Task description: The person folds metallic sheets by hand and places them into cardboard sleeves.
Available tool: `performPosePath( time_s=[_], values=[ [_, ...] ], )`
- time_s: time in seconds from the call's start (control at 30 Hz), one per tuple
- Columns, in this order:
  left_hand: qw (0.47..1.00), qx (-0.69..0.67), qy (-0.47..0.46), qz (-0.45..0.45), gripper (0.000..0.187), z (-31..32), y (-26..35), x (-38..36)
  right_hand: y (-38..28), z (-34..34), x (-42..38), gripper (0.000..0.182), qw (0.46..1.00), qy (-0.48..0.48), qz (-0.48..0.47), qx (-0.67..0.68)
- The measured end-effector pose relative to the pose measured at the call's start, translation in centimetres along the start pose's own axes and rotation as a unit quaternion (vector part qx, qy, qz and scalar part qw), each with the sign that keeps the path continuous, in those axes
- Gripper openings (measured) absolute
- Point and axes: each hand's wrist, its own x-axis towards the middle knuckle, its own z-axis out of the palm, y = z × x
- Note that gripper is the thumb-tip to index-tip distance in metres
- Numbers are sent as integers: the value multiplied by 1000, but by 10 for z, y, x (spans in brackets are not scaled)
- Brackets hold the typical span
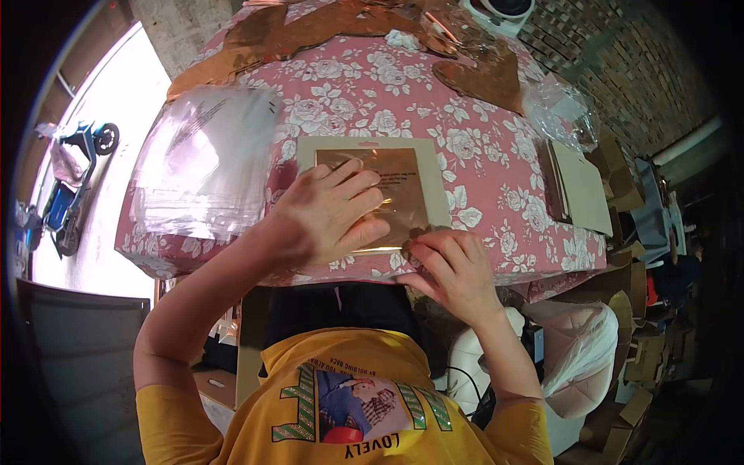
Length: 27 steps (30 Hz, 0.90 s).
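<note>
A beige card [435,182] with a hanging slot at its top lies on the table near the front edge. On it is a brown sheet in a shiny clear plastic bag [403,203] with small printed text. My left hand [333,205] lies over the left part of this bag, fingers stretched and pressing on it. At the bag's lower right corner, my right hand [453,267] has its fingers curled in a pinch on the plastic edge. A small dark brown bit shows at those fingertips. What lies beneath my left palm is hidden.
A pile of clear plastic bags [205,167] lies at the left on the floral tablecloth [329,70]. Beige cards [585,190] are stacked at the right edge, near crumpled plastic [562,112]. Brown sheets [333,27] spread along the back. Cardboard boxes [620,174] stand right of the table.
</note>
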Motion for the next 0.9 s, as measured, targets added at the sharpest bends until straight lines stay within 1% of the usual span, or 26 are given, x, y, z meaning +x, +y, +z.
performPosePath(
  time_s=[0.03, 0.07, 0.1, 0.13, 0.17, 0.2, 0.23, 0.3, 0.33, 0.4, 0.43, 0.5, 0.57, 0.63, 0.67, 0.7, 0.73, 0.77, 0.83, 0.9],
  values=[
    [999, -49, 25, 2, 29, -2, -4, 0, 2, -1, 0, 34, 1000, -4, 0, 26],
    [990, -128, -24, -45, 28, -8, -7, -3, 3, -1, 2, 28, 999, -9, -1, 52],
    [990, -125, -25, -52, 28, -11, -11, -5, 2, 0, 6, 23, 998, 10, 1, 54],
    [985, -157, -43, -63, 30, -14, -14, -9, 2, 1, 8, 23, 998, 8, -3, 62],
    [977, -188, -61, -74, 31, -17, -18, -12, 3, 3, 9, 21, 996, 13, 30, 83],
    [962, -217, -141, -88, 42, -28, -21, -8, 3, 4, 10, 20, 993, 17, 63, 103],
    [962, -215, -142, -95, 42, -30, -26, -8, 1, 1, 15, 18, 987, 7, 94, 131],
    [925, -253, -263, -106, 57, -32, -34, -9, -1, -2, 21, 18, 986, -4, 106, 131],
    [925, -253, -262, -109, 57, -32, -35, -11, -1, -2, 23, 17, 985, -13, 120, 125],
    [920, -259, -281, -87, 72, -32, -36, -12, -2, 0, 26, 17, 983, -13, 131, 129],
    [920, -259, -279, -88, 72, -34, -36, -10, -1, 0, 28, 17, 980, -12, 145, 133],
    [921, -222, -314, -70, 77, -41, -33, -6, -1, 1, 30, 19, 980, -18, 148, 131],
    [921, -216, -319, -58, 78, -40, -34, -5, -1, 0, 32, 20, 979, -24, 152, 131],
    [921, -210, -326, -47, 78, -40, -37, -6, -1, -5, 34, 24, 982, -51, 135, 123],
    [927, -206, -314, -21, 78, -38, -38, -7, 0, -6, 34, 24, 982, -53, 134, 124],
    [932, -202, -301, 5, 78, -38, -39, -7, 0, -6, 33, 26, 985, -52, 112, 118],
    [932, -202, -300, 3, 78, -39, -39, -6, 0, -6, 32, 28, 988, -52, 91, 112],
    [932, -187, -311, 15, 78, -40, -39, -4, 0, -8, 32, 28, 988, -53, 89, 113],
    [931, -171, -322, 26, 77, -43, -38, 1, -2, -13, 34, 31, 994, -64, 44, 76],
    [915, -167, -367, 17, 76, -45, -38, 5, -3, -11, 34, 32, 995, -62, 48, 68]
  ],
)
